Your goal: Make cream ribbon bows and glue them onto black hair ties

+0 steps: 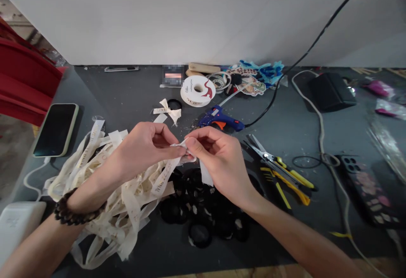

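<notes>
- My left hand (142, 145) pinches the gathered middle of a pale printed ribbon (167, 175) between thumb and fingertips; if that grip slackens, the folds could spring open.
- My right hand (218, 155) pinches the same gather from the other side, its thumb on top; pulling harder than the left could skew the folds.
- The ribbon is up between my fingertips, above the table, its tails hanging loose; one could twist or turn its lettering inward unnoticed, since my fingers cover most of the fold.
- Just below lies a pile of black bands (225, 225); a dropped piece would probably land there and get tangled.
- My beaded bracelet (76, 210) sits over the heap of ribbon strips (130, 210), so lifting that wrist might drag some along.
- The blue glue gun (206, 117) lies just beyond my fingers; I cannot tell whether it is hot, but a careless reach could mean a burn.
- Scissors (268, 156) lie part-open near my right wrist; a sideways sweep could catch the blades.
</notes>
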`<action>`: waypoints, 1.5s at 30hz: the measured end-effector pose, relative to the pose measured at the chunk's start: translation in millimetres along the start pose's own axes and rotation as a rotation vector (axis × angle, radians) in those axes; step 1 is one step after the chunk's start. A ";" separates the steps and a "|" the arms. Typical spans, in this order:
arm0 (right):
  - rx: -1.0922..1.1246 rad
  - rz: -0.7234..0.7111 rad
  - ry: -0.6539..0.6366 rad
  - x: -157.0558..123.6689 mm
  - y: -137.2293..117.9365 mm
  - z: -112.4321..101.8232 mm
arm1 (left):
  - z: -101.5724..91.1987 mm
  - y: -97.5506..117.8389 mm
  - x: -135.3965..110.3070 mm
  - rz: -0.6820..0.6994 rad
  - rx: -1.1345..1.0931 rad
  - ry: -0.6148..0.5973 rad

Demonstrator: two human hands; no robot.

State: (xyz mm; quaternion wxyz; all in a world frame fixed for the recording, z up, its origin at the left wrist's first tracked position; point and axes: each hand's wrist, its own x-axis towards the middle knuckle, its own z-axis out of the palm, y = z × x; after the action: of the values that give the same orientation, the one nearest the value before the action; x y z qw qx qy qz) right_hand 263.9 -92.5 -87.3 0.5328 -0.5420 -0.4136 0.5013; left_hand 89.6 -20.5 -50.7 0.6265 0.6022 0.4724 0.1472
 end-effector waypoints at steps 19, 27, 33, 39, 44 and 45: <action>-0.078 0.009 0.015 2.8 6.2 3.3 | -8.1 -1.4 2.0 0.010 -0.087 -0.193; -0.270 -0.156 -0.051 4.6 4.0 -2.6 | -13.9 -3.9 4.3 0.079 0.059 -0.067; -0.306 -0.170 -0.111 3.6 2.3 -3.1 | -20.5 -3.1 5.7 0.079 0.108 -0.095; -0.408 -0.172 -0.115 4.2 3.7 -4.4 | -13.9 -3.0 3.9 0.143 0.295 0.000; -0.512 -0.242 -0.177 7.4 5.6 -5.5 | -11.1 0.7 -0.3 0.180 0.524 0.096; -0.524 -0.252 -0.193 8.3 6.0 -5.8 | -11.0 0.8 -0.5 0.185 0.521 0.095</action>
State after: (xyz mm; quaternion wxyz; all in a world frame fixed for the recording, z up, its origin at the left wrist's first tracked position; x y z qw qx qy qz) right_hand 270.3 -85.9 -94.6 0.3912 -0.5550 -0.6416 0.3568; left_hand 81.2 -13.9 -47.9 0.4117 0.7760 0.4660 0.1055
